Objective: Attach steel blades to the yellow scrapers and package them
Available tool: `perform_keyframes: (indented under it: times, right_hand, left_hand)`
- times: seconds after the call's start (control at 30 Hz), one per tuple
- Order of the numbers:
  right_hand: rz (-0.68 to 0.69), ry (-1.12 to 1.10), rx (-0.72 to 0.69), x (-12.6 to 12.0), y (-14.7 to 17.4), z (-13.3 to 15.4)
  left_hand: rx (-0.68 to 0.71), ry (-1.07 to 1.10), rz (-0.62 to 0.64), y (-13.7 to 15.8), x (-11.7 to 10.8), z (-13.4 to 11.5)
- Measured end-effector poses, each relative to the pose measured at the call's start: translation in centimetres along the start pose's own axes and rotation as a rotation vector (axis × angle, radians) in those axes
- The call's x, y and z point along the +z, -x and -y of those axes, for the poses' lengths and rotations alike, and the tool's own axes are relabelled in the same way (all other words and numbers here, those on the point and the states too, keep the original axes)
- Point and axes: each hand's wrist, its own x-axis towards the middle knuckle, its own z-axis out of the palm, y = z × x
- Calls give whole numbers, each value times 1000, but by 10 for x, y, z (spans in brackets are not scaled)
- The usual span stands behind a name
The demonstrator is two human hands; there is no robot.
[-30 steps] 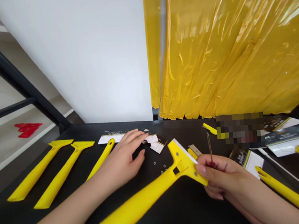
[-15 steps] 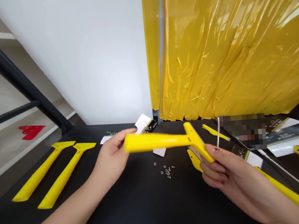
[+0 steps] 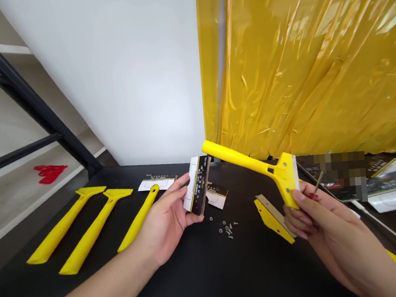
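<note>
My right hand point(image 3: 323, 221) grips the head of a yellow scraper point(image 3: 243, 158), thumb in front and fingers behind. Its handle points up and to the left, and screws show in the head. A thin metal shaft with a red part point(image 3: 319, 184), apparently a small screwdriver, sticks out of the same hand. In my left hand point(image 3: 169, 215) is a black and white printed package point(image 3: 197, 185), pinched between fingers and thumb. Below the scraper is a yellow plate point(image 3: 274, 222) with a metal strip, partly hidden by my right fingers.
Yellow scraper handles point(image 3: 84, 233) lie on the left of the black table point(image 3: 194, 281). Loose screws and nuts point(image 3: 228, 230) are scattered in the middle. Printed cards point(image 3: 218, 197), a white cable point(image 3: 389, 225) and more packaging point(image 3: 393, 188) lie farther back and right.
The scraper has moved right, its handle end rising away from my left hand and its head turning. The package in my left hand now shows its printed face. Another yellow handle has come into view.
</note>
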Motion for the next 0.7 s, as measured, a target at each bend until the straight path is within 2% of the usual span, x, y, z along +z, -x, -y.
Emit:
perform_keyframes:
  times: [0.13,0.37,0.53,0.7]
  right_hand:
    - [9,31,-20,0,1,-1]
    - [19,66,-32,1,2,-1]
    - [0,83,-51,3,2,0]
    - [-9,94,-62,4,3,2]
  left_hand:
    - [42,-87,17,0,-1,4]
    - [64,-83,19,2,3,7]
    - [117,-188,80,4,3,9]
    - [38,-307,104,4,3,14]
